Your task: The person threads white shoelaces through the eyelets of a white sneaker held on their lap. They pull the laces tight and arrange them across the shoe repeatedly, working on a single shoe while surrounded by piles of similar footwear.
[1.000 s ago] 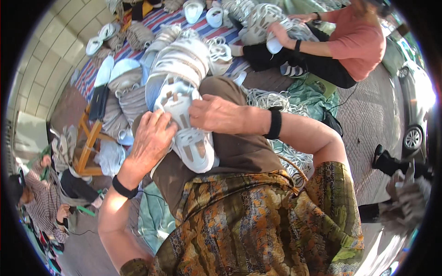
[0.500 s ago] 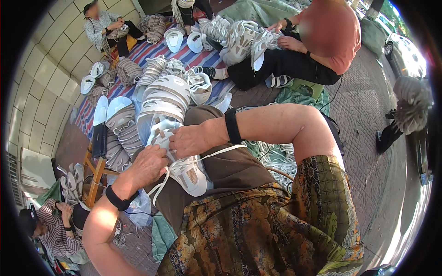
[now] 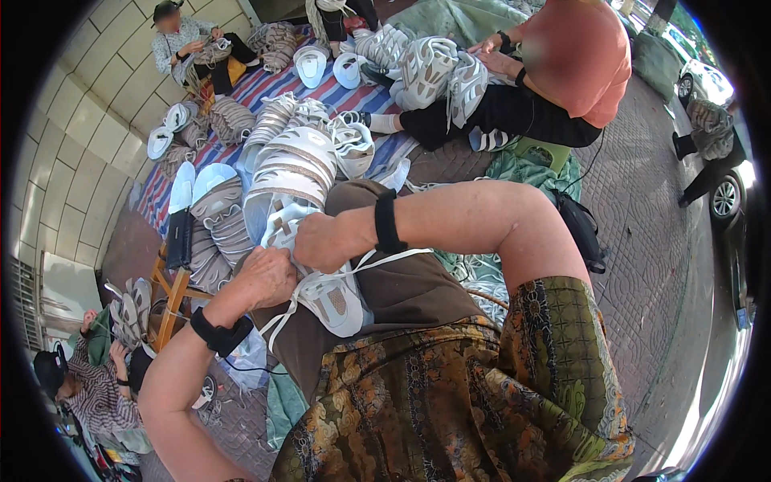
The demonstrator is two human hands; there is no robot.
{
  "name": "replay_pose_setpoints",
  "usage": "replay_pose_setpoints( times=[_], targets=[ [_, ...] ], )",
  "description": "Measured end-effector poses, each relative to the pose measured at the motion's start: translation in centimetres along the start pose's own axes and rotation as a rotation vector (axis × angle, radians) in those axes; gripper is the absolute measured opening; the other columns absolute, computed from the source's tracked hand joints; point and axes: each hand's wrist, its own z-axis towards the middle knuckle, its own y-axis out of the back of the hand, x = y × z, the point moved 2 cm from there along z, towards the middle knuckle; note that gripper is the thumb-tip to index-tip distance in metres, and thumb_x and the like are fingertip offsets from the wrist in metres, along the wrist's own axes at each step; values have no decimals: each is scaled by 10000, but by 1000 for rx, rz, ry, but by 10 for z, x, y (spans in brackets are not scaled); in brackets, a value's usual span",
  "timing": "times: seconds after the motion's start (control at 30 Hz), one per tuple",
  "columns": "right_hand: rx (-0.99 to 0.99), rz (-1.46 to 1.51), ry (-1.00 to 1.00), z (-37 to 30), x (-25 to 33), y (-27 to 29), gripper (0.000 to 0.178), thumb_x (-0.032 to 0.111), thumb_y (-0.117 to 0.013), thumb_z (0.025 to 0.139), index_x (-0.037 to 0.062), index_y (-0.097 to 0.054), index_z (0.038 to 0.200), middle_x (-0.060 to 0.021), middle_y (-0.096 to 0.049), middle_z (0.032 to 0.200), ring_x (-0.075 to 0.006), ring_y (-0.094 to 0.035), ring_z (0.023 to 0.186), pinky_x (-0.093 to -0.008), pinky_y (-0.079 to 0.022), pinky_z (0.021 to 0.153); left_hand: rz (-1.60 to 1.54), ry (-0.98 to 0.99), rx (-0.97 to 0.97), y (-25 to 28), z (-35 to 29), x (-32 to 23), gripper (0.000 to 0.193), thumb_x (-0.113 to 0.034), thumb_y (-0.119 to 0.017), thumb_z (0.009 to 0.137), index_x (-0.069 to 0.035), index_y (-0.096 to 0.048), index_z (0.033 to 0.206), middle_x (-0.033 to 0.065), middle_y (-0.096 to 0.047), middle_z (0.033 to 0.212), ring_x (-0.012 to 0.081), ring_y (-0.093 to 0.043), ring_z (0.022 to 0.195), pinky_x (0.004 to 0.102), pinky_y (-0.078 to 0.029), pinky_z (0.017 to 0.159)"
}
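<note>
A white and beige shoe upper [image 3: 333,304] lies across my brown-trousered lap, its toe toward me. White shoelace [image 3: 373,263] crosses it, with loose ends trailing left and right. My left hand [image 3: 271,277] is closed in a pinch at the upper's left edge. Right beside it, my right hand [image 3: 323,241] is curled into a fist over the lacing area. The fingertips of both hands are hidden, so what they pinch cannot be made out. Just beyond my hands, a thick stack of similar uppers [image 3: 291,173] leans away from me.
More bundled uppers [image 3: 221,205] stand at the left by a wooden stool [image 3: 171,309]. A striped sheet [image 3: 241,96] carries further bundles. Co-workers sit far left, far right and lower left; one in an orange shirt [image 3: 590,68] handles uppers. Laces lie heaped [image 3: 486,281] beside my right leg.
My right hand has curled tighter and shifted slightly left. The lower-left co-worker has raised a hand. At the right, a walking person carrying a bundle has moved farther off.
</note>
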Motion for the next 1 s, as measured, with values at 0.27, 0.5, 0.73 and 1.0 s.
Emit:
replay_pose_setpoints(
  times=[0.27, 0.5, 0.73, 1.0],
  targets=[
    [-113, -81, -45, -4, 9, -13, 185, 164, -611, 781, 68, -710, 904, -115, -697, 931, -285, -666, 898, -433, -407, 897, -35, 98, -145, -14, 2, -8, 130, -138, -616, 768, -15, -648, 737, 168, -628, 842, 353, -591, 856, 455, -396, 780],
    [-232, 196, -213, -10, 5, -15, 218, 161, -614, 753, 24, -676, 911, -179, -685, 873, -346, -661, 869, -456, -450, 858, -202, 33, -354, -15, -9, -9, 75, -88, -582, 795, -15, -597, 782, 150, -564, 856, 353, -552, 836, 434, -369, 774],
    [-427, 621, -301, -2, -4, -8, 113, 131, -552, 846, 20, -569, 851, -137, -647, 743, -276, -662, 682, -386, -523, 605, -450, -187, -551, -29, -37, -68, 115, -17, -561, 774, -25, -519, 880, 157, -505, 872, 340, -562, 754, 420, -473, 613],
    [-643, 1077, 664, 94, 157, 117, 119, 162, -608, 789, 51, -573, 760, -91, -636, 723, -211, -662, 717, -357, -519, 624, -784, -808, -342, -5, -54, -206, 191, 12, -547, 774, 46, -531, 961, 160, -523, 854, 279, -606, 701, 371, -520, 547]
  ],
)
